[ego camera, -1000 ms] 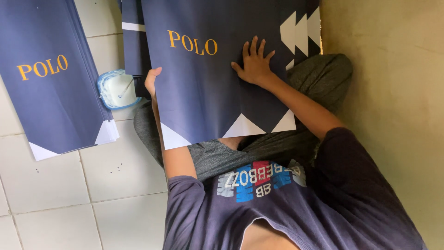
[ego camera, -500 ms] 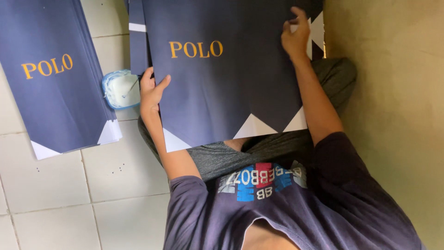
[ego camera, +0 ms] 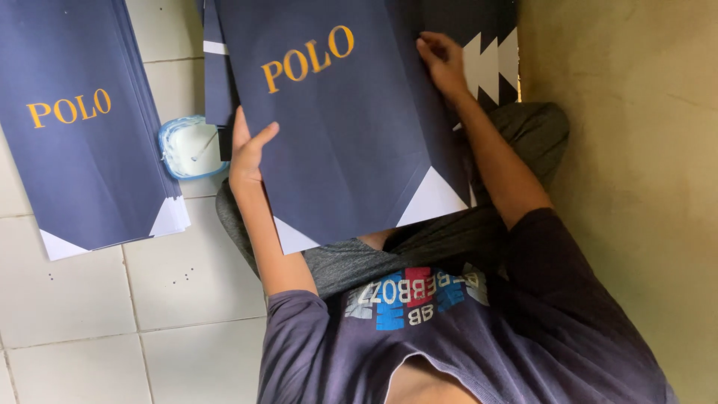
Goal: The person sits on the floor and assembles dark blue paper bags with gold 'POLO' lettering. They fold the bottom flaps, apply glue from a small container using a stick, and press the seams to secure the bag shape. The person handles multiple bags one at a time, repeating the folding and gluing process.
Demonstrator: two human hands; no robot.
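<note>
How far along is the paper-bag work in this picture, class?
Done: a stack of flat navy paper bags lies on the white tiled floor. In hand: the left hand and right hand hold one navy sheet. Left: overlapping navy sheets lie beyond it.

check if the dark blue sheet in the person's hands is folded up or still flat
Flat. The dark blue sheet lies spread over the lap, both white bottom corners showing, left hand on one edge, right hand on the other.

Navy bag sheet point(ego camera: 351, 135); navy stack point(ego camera: 82, 127) left.
</note>
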